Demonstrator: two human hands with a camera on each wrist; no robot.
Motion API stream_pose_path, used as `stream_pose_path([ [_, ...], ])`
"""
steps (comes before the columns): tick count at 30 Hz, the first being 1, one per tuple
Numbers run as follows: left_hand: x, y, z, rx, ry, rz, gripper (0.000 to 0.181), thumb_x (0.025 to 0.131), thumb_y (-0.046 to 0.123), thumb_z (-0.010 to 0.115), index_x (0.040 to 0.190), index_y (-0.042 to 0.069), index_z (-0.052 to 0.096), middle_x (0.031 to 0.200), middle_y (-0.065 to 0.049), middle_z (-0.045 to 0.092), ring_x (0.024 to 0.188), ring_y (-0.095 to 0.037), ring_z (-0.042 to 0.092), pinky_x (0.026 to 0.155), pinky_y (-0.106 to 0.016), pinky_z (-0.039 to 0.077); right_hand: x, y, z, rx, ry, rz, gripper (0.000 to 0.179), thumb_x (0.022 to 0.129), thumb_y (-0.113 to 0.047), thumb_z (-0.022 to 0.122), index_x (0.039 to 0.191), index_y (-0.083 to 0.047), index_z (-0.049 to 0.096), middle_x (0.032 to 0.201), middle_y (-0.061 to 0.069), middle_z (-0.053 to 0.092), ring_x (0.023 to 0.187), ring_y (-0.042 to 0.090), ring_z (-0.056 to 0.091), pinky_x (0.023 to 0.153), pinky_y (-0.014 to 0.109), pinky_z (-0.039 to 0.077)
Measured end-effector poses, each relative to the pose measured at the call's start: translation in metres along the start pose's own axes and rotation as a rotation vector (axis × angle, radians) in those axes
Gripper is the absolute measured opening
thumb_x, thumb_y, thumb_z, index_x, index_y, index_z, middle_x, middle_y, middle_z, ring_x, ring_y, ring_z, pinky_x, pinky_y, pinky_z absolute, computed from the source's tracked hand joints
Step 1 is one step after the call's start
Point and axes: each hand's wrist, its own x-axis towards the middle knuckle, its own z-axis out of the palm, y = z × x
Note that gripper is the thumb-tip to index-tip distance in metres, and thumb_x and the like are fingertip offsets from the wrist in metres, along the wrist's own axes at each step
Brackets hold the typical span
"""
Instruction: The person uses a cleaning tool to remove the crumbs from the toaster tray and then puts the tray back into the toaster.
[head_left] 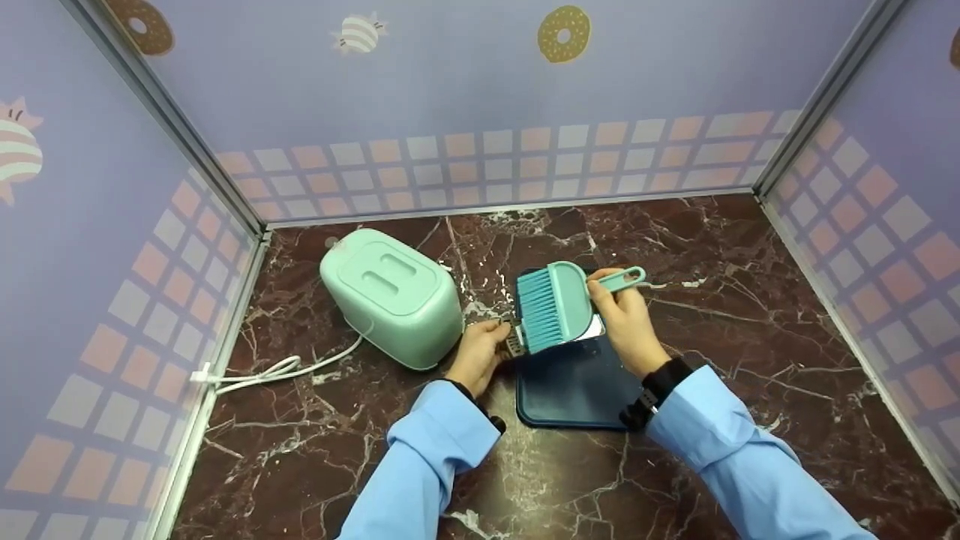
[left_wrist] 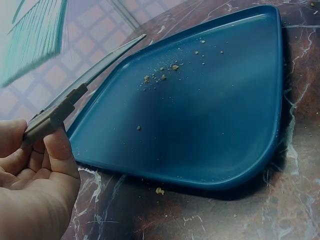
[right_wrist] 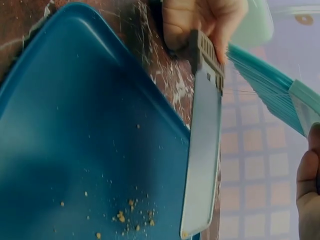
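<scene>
My left hand [head_left: 478,356] pinches the grey-brown end of a toaster crumb tray [right_wrist: 202,150], a long flat metal strip, thumb on one side and fingers on the other. The strip is tilted over a dark blue tray [head_left: 570,394]. In my right hand [head_left: 626,330] is a small mint-green brush [head_left: 573,300], gripped by its handle. Its teal bristles hide much of the strip in the head view. Crumbs [left_wrist: 162,75] lie scattered on the blue tray, and a small one sits at the strip's far corner in the right wrist view.
A mint-green toaster [head_left: 397,300] with a covered top stands left of my left hand. Its white cord [head_left: 289,371] runs to the left wall. Light bits lie on the dark marbled surface behind the hands. Patterned walls enclose the back and both sides.
</scene>
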Motion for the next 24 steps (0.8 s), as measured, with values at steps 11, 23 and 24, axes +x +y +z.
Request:
stream_pose_path([
  [11, -0.001, 0.002, 0.004, 0.001, -0.026, 0.012, 0.015, 0.108, 0.008, 0.048, 0.107, 0.000, 0.060, 0.093, -0.005, 0.054, 0.077, -0.016, 0.053, 0.072, -0.031, 0.050, -0.005, 0.007, 0.008, -0.058, -0.085, 0.051, 0.028, 0.108, -0.020, 0.052, 0.123, 0.004, 0.052, 0.105, 0.022, 0.060, 0.092, 0.020, 0.061, 0.080, 0.026, 0.052],
  [23, -0.001, 0.000, 0.000, -0.027, -0.023, 0.015, 0.030, 0.108, 0.006, 0.047, 0.125, -0.017, 0.055, 0.092, -0.006, 0.061, 0.078, -0.015, 0.059, 0.068, -0.028, 0.051, -0.004, 0.014, -0.006, -0.192, -0.030, 0.070, 0.024, 0.108, -0.017, 0.053, 0.121, 0.003, 0.055, 0.093, 0.015, 0.057, 0.077, 0.014, 0.054, 0.068, 0.023, 0.047],
  [24, -0.001, 0.000, -0.001, -0.031, -0.020, 0.016, 0.031, 0.107, 0.005, 0.047, 0.127, -0.018, 0.054, 0.093, -0.006, 0.061, 0.079, -0.015, 0.060, 0.068, -0.027, 0.051, -0.004, 0.013, -0.008, -0.204, -0.022, 0.078, 0.024, 0.108, -0.017, 0.053, 0.122, 0.003, 0.055, 0.093, 0.016, 0.057, 0.077, 0.014, 0.054, 0.068, 0.023, 0.046],
])
